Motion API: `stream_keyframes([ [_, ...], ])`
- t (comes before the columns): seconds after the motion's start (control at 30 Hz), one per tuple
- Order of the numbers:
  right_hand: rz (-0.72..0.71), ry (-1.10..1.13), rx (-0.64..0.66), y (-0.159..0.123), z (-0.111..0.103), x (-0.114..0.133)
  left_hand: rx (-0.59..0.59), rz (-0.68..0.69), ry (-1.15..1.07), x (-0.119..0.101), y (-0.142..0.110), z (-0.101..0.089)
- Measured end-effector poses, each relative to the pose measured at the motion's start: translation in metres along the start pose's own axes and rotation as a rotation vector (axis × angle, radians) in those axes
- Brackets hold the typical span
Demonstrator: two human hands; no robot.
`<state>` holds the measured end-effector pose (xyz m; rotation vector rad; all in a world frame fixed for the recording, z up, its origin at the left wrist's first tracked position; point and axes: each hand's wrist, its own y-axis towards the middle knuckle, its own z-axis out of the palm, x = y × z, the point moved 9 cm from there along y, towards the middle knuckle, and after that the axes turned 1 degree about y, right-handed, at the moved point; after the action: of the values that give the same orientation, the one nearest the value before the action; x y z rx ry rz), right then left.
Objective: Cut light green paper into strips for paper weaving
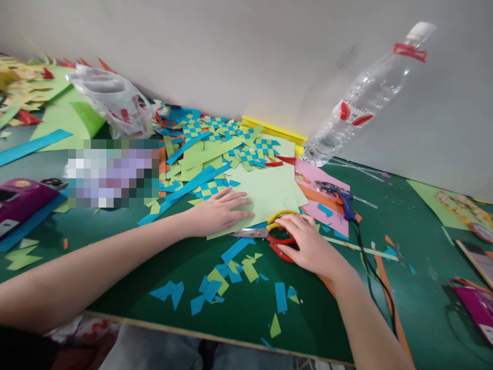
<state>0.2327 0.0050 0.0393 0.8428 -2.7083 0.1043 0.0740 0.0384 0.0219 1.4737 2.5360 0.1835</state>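
Observation:
My left hand (221,210) lies flat on a sheet of pale green paper (271,190), fingers stretched to the right. In my right hand (310,239) is a pair of scissors (260,233) with red and yellow handles. Their blades point left along the paper's near edge, below my left fingers; whether the blades are parted is hard to make out. Blue and green paper scraps (217,280) lie scattered in front of the hands. Behind my left hand is a heap of woven blue-and-green paper pieces (246,154) with loose strips.
A clear plastic bottle (362,97) stands by the wall. On pink paper (323,216) rests a blue glue gun (346,203), its black cord running toward the near edge. A plastic-wrapped bundle (115,100) stands back left. Purple boxes (33,200) lie at both sides.

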Motion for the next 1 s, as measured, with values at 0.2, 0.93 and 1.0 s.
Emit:
stream_keyframes([
  [0.2,0.002,0.011,0.019,0.000,0.003,0.005,0.014,0.003,0.011,0.000,0.001,0.001],
  [0.93,-0.012,0.020,0.038,0.002,0.009,0.016,0.008,0.013,0.040,-0.003,0.002,0.001],
  [1.0,-0.011,0.025,0.046,0.002,0.010,0.017,0.005,0.013,0.040,-0.003,0.002,0.001],
])
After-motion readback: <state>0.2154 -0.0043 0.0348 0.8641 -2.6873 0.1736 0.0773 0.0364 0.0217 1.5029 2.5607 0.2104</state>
